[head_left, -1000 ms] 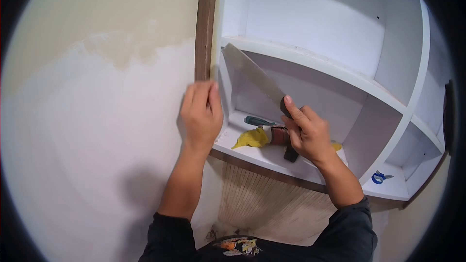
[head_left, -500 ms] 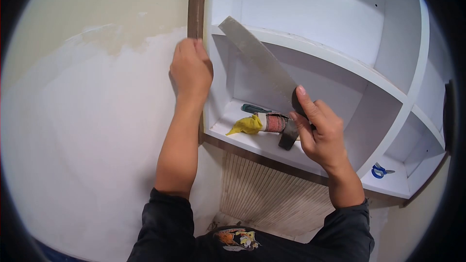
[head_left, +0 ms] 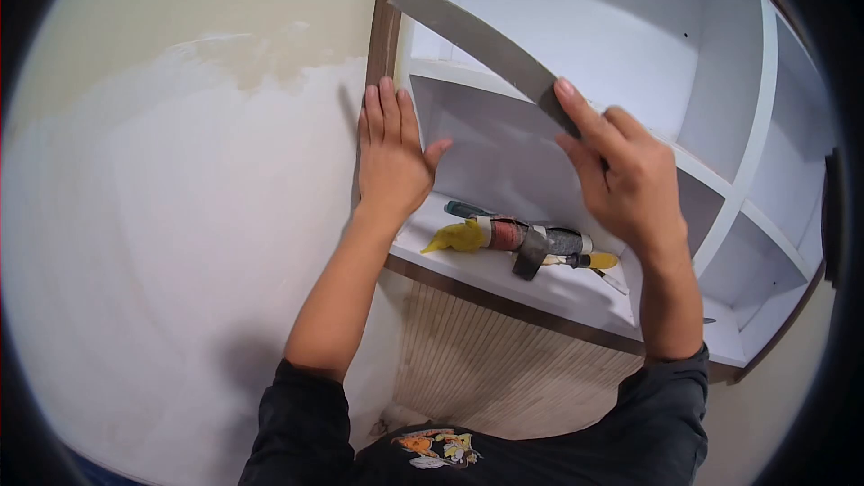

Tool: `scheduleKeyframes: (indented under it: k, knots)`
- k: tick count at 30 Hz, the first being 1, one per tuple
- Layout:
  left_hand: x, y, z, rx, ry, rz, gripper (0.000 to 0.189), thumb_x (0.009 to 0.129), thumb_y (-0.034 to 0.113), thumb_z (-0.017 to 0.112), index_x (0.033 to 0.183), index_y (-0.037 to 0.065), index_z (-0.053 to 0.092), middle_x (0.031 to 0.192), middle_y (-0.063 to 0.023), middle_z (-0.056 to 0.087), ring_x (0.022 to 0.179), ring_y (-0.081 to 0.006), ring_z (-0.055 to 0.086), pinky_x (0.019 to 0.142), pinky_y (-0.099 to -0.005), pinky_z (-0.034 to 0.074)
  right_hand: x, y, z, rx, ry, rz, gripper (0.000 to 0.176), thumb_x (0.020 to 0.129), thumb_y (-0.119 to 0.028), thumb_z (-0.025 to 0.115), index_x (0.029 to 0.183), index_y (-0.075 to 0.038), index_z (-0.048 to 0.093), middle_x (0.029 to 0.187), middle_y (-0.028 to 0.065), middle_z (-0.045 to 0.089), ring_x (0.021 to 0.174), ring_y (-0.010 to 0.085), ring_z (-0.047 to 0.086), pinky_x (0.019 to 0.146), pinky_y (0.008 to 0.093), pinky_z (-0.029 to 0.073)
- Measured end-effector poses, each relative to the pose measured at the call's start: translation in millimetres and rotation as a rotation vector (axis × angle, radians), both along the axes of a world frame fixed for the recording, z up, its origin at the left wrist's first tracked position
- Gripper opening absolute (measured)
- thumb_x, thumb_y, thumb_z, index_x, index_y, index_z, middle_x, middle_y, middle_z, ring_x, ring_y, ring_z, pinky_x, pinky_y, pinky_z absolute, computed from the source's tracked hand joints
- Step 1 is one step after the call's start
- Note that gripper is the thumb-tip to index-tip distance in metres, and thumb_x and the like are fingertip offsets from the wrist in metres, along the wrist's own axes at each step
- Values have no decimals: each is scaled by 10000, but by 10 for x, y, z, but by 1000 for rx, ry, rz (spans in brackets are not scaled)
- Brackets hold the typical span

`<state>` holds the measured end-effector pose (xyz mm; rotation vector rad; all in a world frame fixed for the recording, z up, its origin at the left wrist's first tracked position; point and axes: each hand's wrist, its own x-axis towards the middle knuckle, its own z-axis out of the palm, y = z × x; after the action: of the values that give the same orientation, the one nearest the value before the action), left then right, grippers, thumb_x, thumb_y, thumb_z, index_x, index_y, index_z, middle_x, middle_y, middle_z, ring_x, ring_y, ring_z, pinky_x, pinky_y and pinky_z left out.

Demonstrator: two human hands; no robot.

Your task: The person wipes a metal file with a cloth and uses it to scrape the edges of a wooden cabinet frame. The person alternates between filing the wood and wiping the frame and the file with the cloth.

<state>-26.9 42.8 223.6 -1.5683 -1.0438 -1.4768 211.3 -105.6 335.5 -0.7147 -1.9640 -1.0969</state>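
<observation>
My right hand [head_left: 630,171] grips the dark handle of a long, flat, saw-like metal blade [head_left: 486,43], index finger stretched along its base. The blade slants up to the left, its tip overlapping the brown wooden edge strip [head_left: 387,22] in this view. Against that strip my left hand [head_left: 393,162] lies flat, fingers straight and thumb out over the white cabinet. Below both hands, the lower shelf [head_left: 576,300] bears a yellow cloth [head_left: 456,237], a red wrapped roll [head_left: 507,234], a dark hammer-like head [head_left: 531,254] and a yellow-ended tool [head_left: 601,260].
A partly white-coated wall [head_left: 189,234] fills the left side. The cabinet's upright divider [head_left: 760,90] separates more compartments on the right. Ribbed panelling [head_left: 486,351] runs under the cabinet's brown bottom edge [head_left: 513,303].
My left hand has gone from curled at the strip to flattened with fingers extended. My right hand has raised the blade. The view has shifted, and the blue scissors are now mostly behind my right arm.
</observation>
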Motion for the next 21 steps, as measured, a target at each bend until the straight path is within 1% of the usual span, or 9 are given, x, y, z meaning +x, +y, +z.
scheduleKeyframes:
  k: [3, 5, 7, 9, 11, 13, 15, 18, 21]
  knots:
    - [60, -161, -193, -148, -37, -84, 685, 952, 254, 671, 1450, -129, 397, 1573, -332, 300, 1465, -504, 271, 1190, -555, 272, -16, 4, 341, 23, -89, -94, 539, 882, -117, 738, 1392, -258, 639, 698, 65, 536, 549, 233, 488, 547, 365, 447]
    - [-29, -105, -300, -177, 103, -137, 663, 963, 244, 650, 1454, -122, 398, 1575, -331, 299, 1468, -506, 268, 1196, -552, 257, -27, 58, 552, 47, -198, -158, 510, 896, -141, 725, 1385, -261, 645, 704, 57, 551, 552, 234, 500, 548, 365, 453]
    - [-17, -204, -159, -52, 116, -265, 655, 974, 249, 634, 1462, -115, 393, 1574, -329, 303, 1471, -503, 269, 1200, -552, 247, -40, 175, 720, 68, -290, -189, 503, 905, -168, 716, 1389, -286, 640, 710, 42, 563, 562, 234, 523, 541, 355, 466]
    - [161, -408, 152, 220, 8, -465, 660, 987, 269, 621, 1473, -107, 381, 1571, -326, 313, 1472, -495, 275, 1200, -554, 240, -54, 309, 824, 97, -363, -194, 510, 906, -184, 717, 1396, -296, 633, 713, 38, 567, 568, 234, 534, 539, 354, 471]
    - [335, -465, 471, 195, -26, -338, 684, 1007, 345, 586, 1479, -104, 378, 1578, -321, 307, 1482, -481, 268, 1202, -558, 228, -38, 460, 909, 98, -416, -154, 519, 905, -200, 720, 1405, -301, 623, 715, 36, 567, 572, 234, 544, 538, 357, 474]
    - [392, -371, 661, 158, -38, -233, 723, 1021, 424, 543, 1487, -101, 371, 1584, -316, 302, 1488, -478, 258, 1205, -563, 216, -22, 621, 967, 101, -455, -134, 531, 902, -210, 724, 1413, -305, 614, 720, 32, 570, 573, 236, 550, 535, 360, 477]
    - [407, -168, 744, 125, -23, -162, 778, 1027, 507, 494, 1498, -98, 359, 1588, -313, 297, 1490, -486, 246, 1207, -569, 204, -2, 778, 1019, 118, -477, -149, 545, 897, -216, 730, 1420, -309, 607, 728, 27, 574, 572, 238, 554, 529, 362, 481]
    - [433, -82, 744, 75, -9, -126, 848, 1022, 582, 437, 1520, -95, 327, 1601, -306, 279, 1502, -488, 218, 1215, -572, 179, 101, 920, 1116, 128, -521, -119, 548, 893, -217, 735, 1417, -311, 608, 736, 21, 573, 570, 241, 556, 520, 366, 486]
    - [415, -39, 754, 68, -4, -139, 859, 1023, 590, 428, 1533, -91, 305, 1607, -303, 270, 1506, -486, 210, 1216, -575, 175, 95, 971, 1132, 137, -512, -140, 495, 921, -278, 714, 1396, -372, 613, 740, 6, 591, 561, 232, 572, 505, 368, 486]
